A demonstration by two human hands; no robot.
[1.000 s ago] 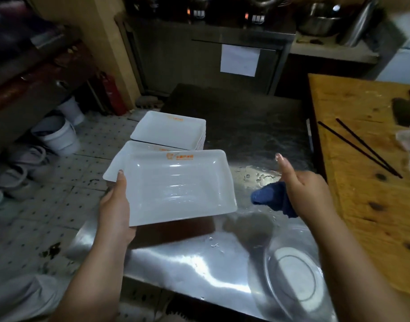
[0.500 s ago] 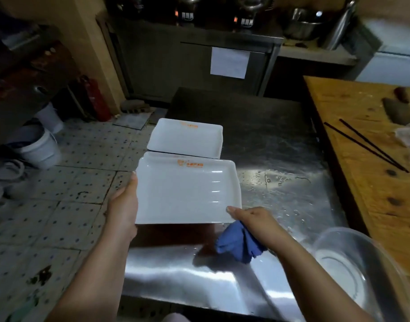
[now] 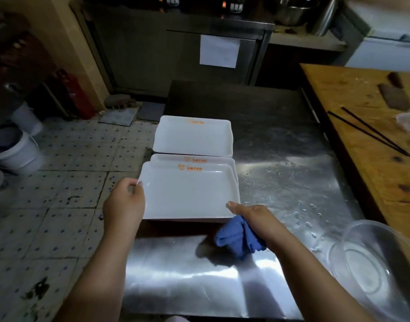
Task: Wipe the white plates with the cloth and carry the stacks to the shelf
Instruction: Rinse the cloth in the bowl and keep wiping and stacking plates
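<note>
Your right hand (image 3: 257,217) has swung in from off to the side, and its thumb now pinches the near right corner of the white rectangular plate (image 3: 187,191) while its fingers bunch the blue cloth (image 3: 239,238) beneath. Your left hand (image 3: 125,203) keeps its grip curled on the plate's left edge. The plate has dropped low over the nearer stack of white plates (image 3: 222,159) on the wet steel surface (image 3: 280,173), so this one looks wiped and about to be stacked.
</note>
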